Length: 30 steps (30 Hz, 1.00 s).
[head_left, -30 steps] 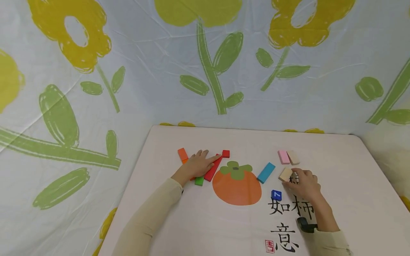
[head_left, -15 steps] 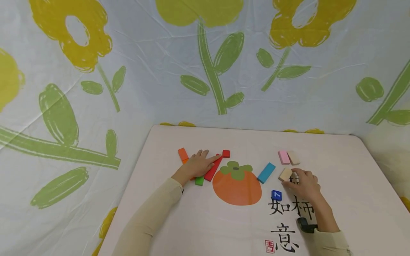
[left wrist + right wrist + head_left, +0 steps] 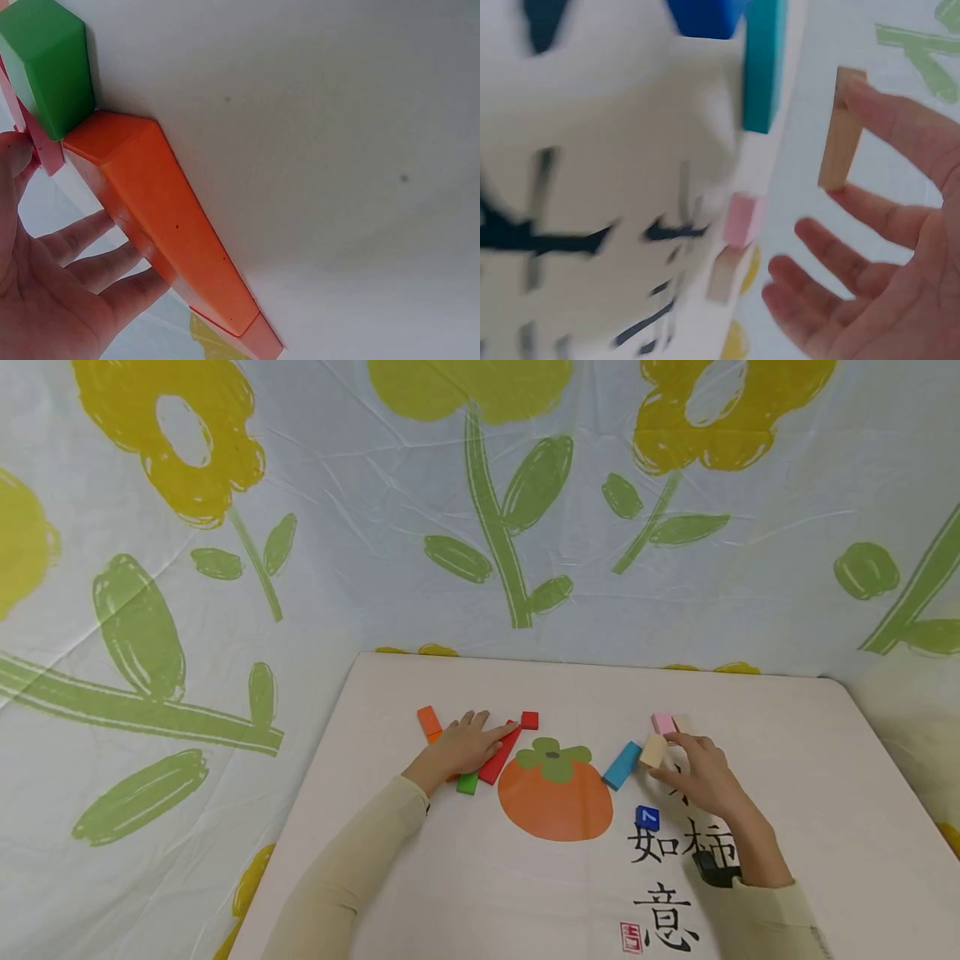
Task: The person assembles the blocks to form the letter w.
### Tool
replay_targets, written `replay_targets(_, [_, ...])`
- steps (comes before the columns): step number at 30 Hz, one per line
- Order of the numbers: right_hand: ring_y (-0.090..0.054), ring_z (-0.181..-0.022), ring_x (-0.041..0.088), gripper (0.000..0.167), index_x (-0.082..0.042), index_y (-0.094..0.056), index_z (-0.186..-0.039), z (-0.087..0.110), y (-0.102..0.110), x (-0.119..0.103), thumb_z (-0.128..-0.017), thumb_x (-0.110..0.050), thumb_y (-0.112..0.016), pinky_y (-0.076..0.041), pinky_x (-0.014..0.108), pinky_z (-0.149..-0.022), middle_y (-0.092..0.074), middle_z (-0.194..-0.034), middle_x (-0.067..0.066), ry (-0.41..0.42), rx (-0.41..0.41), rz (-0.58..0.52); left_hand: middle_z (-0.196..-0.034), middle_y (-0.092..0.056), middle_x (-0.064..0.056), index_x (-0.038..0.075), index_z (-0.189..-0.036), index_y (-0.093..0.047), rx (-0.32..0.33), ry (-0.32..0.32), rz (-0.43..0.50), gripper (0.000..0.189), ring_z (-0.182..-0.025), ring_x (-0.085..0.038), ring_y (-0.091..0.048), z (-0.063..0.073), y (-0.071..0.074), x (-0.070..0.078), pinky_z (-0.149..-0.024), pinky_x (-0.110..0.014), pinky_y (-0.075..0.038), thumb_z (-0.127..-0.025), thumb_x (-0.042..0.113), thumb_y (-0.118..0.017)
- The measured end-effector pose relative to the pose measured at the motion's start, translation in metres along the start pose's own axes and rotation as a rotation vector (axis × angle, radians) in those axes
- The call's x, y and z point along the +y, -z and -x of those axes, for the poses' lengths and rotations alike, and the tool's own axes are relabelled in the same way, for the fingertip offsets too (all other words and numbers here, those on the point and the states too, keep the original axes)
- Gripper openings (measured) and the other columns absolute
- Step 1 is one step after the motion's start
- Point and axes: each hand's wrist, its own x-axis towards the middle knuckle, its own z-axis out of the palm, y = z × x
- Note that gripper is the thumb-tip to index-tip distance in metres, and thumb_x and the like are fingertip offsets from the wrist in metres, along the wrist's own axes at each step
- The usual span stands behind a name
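Right hand [image 3: 701,770] up off the desk [image 3: 465,885], grip narrow: thumb and forefinger pinch a pale wood block [image 3: 653,751], the other fingers loosely bent and apart. From above, the wood block sits just beside the upper end of a teal block [image 3: 622,767]; the right wrist view shows a gap between them, with the wood block seen against the flowered cloth [image 3: 337,568].

Left hand [image 3: 463,749] low over the far left group, grip wide, fingers straight and spread. It reaches across a red stick [image 3: 495,764]; fingertips meet the side of a long orange block [image 3: 169,225]. A green block [image 3: 467,784] pokes out below the hand, its corner against the long orange block. A second orange block [image 3: 430,722] continues that line end to end. Red cube [image 3: 530,721] near the stick's upper tip.

Beyond the right hand: a pink block [image 3: 663,723] and a second wood block [image 3: 681,723], side by side, partly covered. Nearer the person, a dark blue block [image 3: 647,817] marked 7 lies by black brushed characters [image 3: 663,918]. Printed persimmon [image 3: 555,802] between the two hands.
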Motion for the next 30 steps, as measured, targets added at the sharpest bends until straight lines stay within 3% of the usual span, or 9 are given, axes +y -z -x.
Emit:
replay_targets(6, [-0.039,-0.121,0.053,0.066,0.004,-0.047,-0.141,-0.024,-0.001,-0.016,-0.090,-0.024,-0.077,-0.042,0.071,-0.088,-0.041,-0.135,0.037,0.124,-0.074,-0.036,-0.158,-0.029,-0.017,0.037,-0.160,-0.023,0.000,-0.004,0.007,0.055,-0.142,-0.045,-0.030,0.001,0.000,0.000,-0.111,-0.056,-0.033,-0.108,0.039,-0.041])
replay_targets(11, [-0.039,-0.124,0.051,0.062,0.001,-0.052,-0.140,-0.047,-0.006,-0.026,-0.089,-0.022,-0.079,-0.039,0.069,-0.093,-0.045,-0.136,0.033,0.258,-0.114,-0.031,-0.158,-0.029,-0.018,0.037,-0.160,-0.022,-0.006,-0.002,0.006,0.055,-0.142,-0.045,-0.030,0.002,0.002,0.001,-0.111,-0.056,-0.033,-0.108,0.038,-0.041])
replay_targets(17, [-0.039,-0.126,0.046,0.062,-0.002,-0.053,-0.141,-0.074,-0.016,-0.036,-0.088,-0.021,-0.079,-0.037,0.068,-0.096,-0.049,-0.138,0.028,0.362,-0.191,-0.066,-0.158,-0.029,-0.017,0.037,-0.160,-0.022,-0.010,0.003,-0.001,0.056,-0.143,-0.044,-0.030,0.001,0.004,0.002,-0.111,-0.055,-0.033,-0.108,0.038,-0.042])
replay_targets(21, [-0.041,-0.123,0.045,0.060,-0.004,-0.055,-0.140,-0.091,-0.026,-0.040,-0.086,-0.015,-0.080,-0.038,0.066,-0.095,-0.052,-0.134,0.026,0.393,-0.243,-0.084,-0.159,-0.029,-0.016,0.038,-0.160,-0.022,-0.020,0.008,-0.001,0.056,-0.143,-0.043,-0.029,0.000,0.005,0.003,-0.111,-0.055,-0.033,-0.108,0.039,-0.042])
replay_targets(26, [-0.041,-0.124,0.042,0.058,-0.009,-0.059,-0.139,-0.106,-0.040,-0.044,-0.085,-0.017,-0.081,-0.042,0.064,-0.094,-0.053,-0.133,0.023,0.367,-0.310,-0.077,-0.159,-0.028,-0.015,0.039,-0.160,-0.021,-0.030,0.017,0.000,0.055,-0.144,-0.042,-0.029,-0.002,0.003,0.001,-0.111,-0.055,-0.032,-0.108,0.040,-0.040])
replay_targets(30, [-0.039,-0.126,0.044,0.057,-0.010,-0.061,-0.137,-0.114,-0.048,-0.047,-0.084,-0.017,-0.082,-0.036,0.065,-0.097,-0.053,-0.134,0.023,0.370,-0.359,-0.038,-0.159,-0.029,-0.015,0.040,-0.160,-0.021,-0.035,0.021,-0.006,0.055,-0.144,-0.042,-0.029,-0.004,0.001,0.000,-0.111,-0.055,-0.032,-0.108,0.040,-0.040])
